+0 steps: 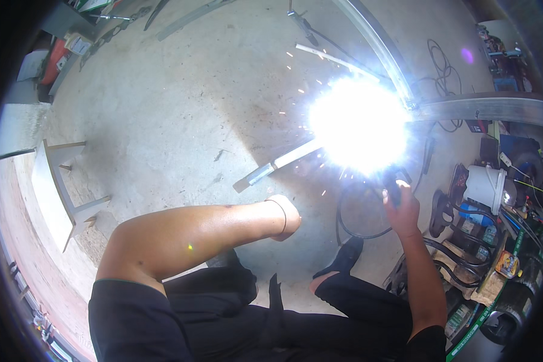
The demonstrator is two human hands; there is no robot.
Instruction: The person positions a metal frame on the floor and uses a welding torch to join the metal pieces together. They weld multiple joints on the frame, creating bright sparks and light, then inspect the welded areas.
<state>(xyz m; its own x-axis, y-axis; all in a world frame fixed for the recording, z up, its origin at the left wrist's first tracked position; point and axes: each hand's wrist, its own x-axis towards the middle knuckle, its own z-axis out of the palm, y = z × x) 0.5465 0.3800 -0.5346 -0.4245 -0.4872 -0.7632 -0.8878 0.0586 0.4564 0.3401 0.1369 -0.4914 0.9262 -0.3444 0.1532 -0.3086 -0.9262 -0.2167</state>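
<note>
My right hand [402,208] is closed around the dark handle of a welding electrode holder [392,187], just below a blinding white arc [362,123]. Sparks fly out around the arc, and its glare hides the joint and the electrode. From the left side of the glare a square metal tube [274,166] sticks out toward me. Two more metal tubes meet beside the arc: a long one [377,45] from the top and a thick one [489,110] from the right. My left hand [288,218], a thin band at its wrist, hangs below the square tube, apart from it; its fingers are hidden.
A thin pale bar [329,59] lies beyond the arc. Cable loops [445,78] lie at the right, and another cable [356,232] curves near my foot. A white bucket [484,187], bottles and tools crowd the right side. A white bench-like piece [54,187] stands at left.
</note>
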